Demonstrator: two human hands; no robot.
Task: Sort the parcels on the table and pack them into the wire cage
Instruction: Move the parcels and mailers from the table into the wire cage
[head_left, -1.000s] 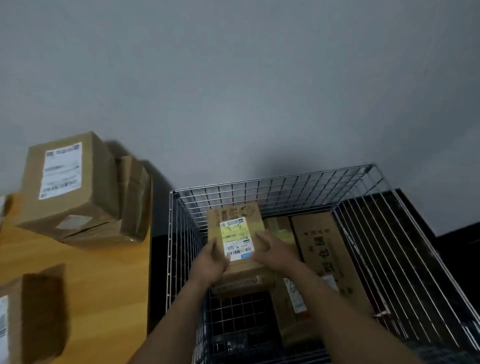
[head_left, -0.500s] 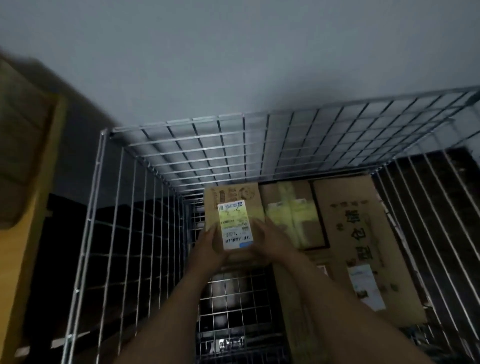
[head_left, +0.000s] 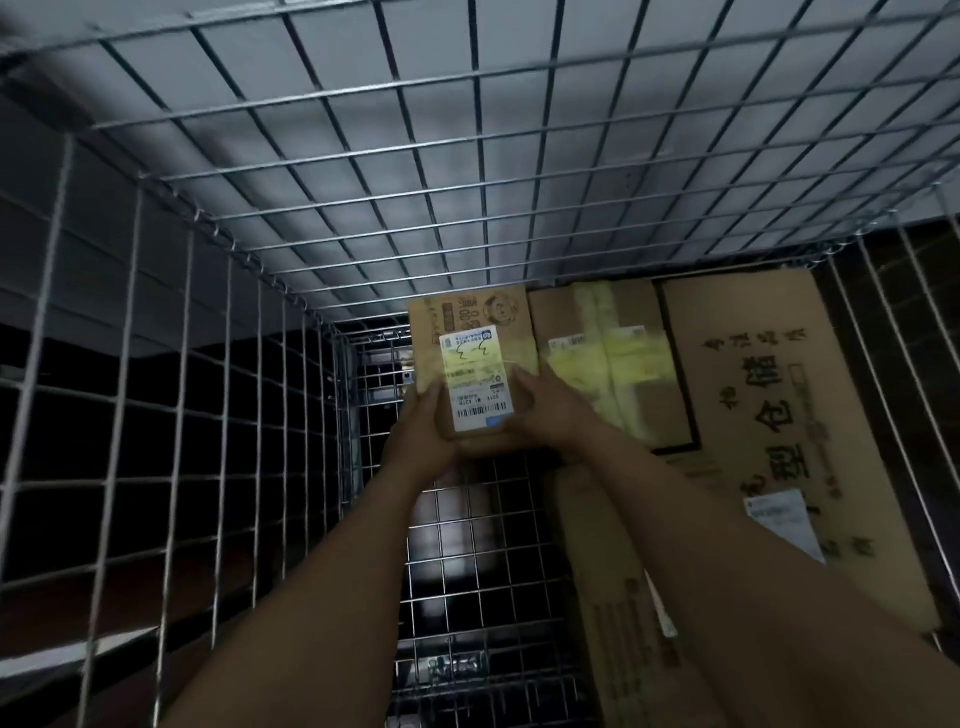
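- I hold a small brown cardboard parcel (head_left: 475, 374), with a white-and-yellow barcode label on top, between both hands inside the grey wire-mesh cage (head_left: 228, 415).
- My left hand (head_left: 421, 439) grips its left edge, fingers curled round it.
- My right hand (head_left: 550, 410) grips the right edge, fingertips beside the label.
- I cannot tell whether the parcel rests on anything.
- Just right of my right fingers lies a brown cardboard box crossed with yellow tape (head_left: 605, 364).
- Further right lies a large flat brown carton printed with black characters (head_left: 779, 415).
- Under my right forearm runs a long brown cardboard box (head_left: 613, 571).
- Left of my left fingers stands the cage's mesh wall, and its mesh floor shows below my wrists.
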